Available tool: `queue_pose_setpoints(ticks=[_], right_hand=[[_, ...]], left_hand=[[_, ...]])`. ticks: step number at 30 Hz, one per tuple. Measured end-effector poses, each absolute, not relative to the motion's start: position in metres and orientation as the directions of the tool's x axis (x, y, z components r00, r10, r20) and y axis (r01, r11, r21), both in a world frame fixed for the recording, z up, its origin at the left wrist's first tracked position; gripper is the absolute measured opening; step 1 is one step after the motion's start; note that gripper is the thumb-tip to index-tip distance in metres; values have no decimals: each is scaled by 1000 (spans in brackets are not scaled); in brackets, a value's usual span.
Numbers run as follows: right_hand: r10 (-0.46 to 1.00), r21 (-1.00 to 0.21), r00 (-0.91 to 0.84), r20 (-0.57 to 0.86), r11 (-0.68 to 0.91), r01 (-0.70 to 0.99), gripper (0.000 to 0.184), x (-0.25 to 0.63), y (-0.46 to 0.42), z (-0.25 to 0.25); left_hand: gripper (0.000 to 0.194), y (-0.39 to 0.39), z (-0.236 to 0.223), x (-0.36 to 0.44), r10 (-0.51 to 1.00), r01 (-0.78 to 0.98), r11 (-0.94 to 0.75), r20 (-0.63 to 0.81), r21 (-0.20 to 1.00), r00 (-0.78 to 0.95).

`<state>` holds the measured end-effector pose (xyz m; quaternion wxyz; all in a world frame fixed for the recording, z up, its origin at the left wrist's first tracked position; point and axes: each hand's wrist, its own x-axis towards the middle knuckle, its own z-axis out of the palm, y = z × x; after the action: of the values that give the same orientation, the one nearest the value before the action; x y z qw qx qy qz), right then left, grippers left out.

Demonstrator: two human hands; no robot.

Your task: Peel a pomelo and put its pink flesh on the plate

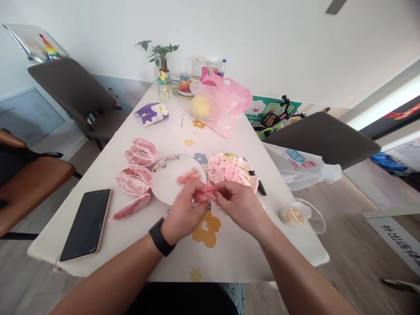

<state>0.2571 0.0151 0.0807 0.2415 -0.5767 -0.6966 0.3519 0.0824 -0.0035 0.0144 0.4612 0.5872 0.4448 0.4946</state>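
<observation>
Between my two hands is a pink pomelo segment (204,194), partly hidden by the fingers. My left hand (186,208), with a black watch at the wrist, grips it from the left. My right hand (241,203) pinches at its right end; what exactly lies between those fingertips is too small to tell. Just beyond my left hand, a white plate (164,183) with a patterned rim carries loose pink pulp (189,176). A heap of pink-white pomelo peel (226,168) lies past my right hand. Left of the plate rest larger pomelo pieces (134,179) and one thin segment (131,207).
A phone (87,224) lies at the table's left edge. Beside the peel is a dark-handled knife (261,187). A clear plastic bowl (303,216) sits near the right edge. Farther back are a tissue pack (151,114), a pink bag (226,103) and a cup (163,89).
</observation>
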Motion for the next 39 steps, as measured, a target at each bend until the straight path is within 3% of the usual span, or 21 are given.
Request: queue_pose_setpoints(ticks=[5,13,18,29,33,39], right_hand=[[958,-768,-258,-126,70,637,20,261,18,86],[947,-619,-321,22,265,739,20,260,22,83],[931,-561,-364,0,302,771,22,258,25,83],[930,-846,-299,-213,-22,532,15,262,27,89],[917,-838,-298,-265,-67,541,19,263,28,88],[926,-759,-313,-209,48,649,17,262,29,85]], left_hand=[[15,-4,16,82,976,84,-197,188,977,105],[19,-4,17,81,930,183,-365,350,913,112],[25,-2,14,81,902,214,-430,413,877,121],[27,-4,16,81,910,176,-413,398,894,117],[28,-3,16,81,891,207,-453,434,867,129],[32,-4,16,82,882,234,-471,445,850,158]])
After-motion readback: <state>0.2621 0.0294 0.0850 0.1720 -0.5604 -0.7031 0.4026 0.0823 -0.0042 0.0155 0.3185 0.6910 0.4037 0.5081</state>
